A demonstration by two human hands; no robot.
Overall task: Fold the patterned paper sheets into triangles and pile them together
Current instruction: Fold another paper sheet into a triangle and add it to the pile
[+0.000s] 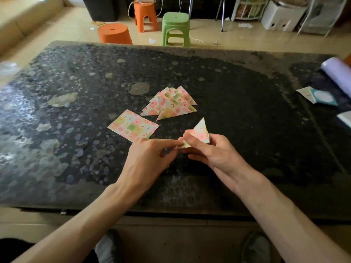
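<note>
Right grip (214, 150) pinching a folded paper triangle (201, 132), point up above the counter (76, 95), left grip (150, 154) pinching its lower corner, flat patterned sheet (133, 127) just left (pink, green, yellow squares), pile of triangles (171, 103) lying beyond it.

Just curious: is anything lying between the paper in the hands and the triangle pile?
No. The head view shows only bare tabletop between the held paper and the triangle pile.

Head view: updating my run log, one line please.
left hand, right hand: pinch folded sheet | triangle pile: untouched | unfolded sheet: flat
</note>
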